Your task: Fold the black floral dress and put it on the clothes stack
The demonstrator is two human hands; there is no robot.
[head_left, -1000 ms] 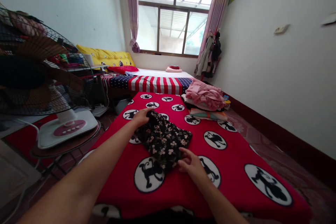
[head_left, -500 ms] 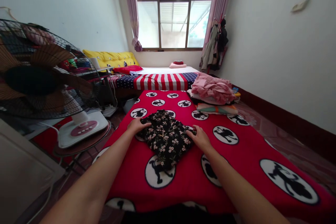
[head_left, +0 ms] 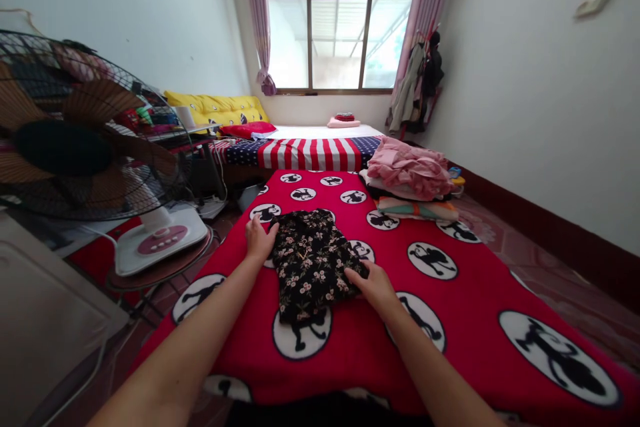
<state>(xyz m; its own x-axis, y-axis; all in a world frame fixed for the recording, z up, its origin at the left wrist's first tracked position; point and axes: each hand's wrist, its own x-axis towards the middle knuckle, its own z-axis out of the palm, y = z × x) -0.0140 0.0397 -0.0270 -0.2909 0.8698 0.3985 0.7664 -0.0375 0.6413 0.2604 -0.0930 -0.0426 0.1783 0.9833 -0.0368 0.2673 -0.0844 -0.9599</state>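
A black garment with a pink-and-white floral print (head_left: 315,267) lies folded into a compact shape on the red blanket (head_left: 360,347). My left hand (head_left: 260,239) is at its upper left edge, thumb and fingers apart, with the thumb close to the cloth. At the lower right edge, my right hand (head_left: 375,283) has its thumb over the fabric and its fingers curled at the border. A small gold-coloured detail shows near the garment's middle.
Folded clothes with a pink piece on top (head_left: 410,170) are stacked at the blanket's far right. An electric fan (head_left: 65,140) stands on a round stool (head_left: 165,267) to the left. Beyond is a bed with a striped cover (head_left: 310,155), under a window.
The floral garment has turned and looks squarer, its lower tip shifted left. My left hand has opened and come off its edge. My right hand has moved slightly down and left.
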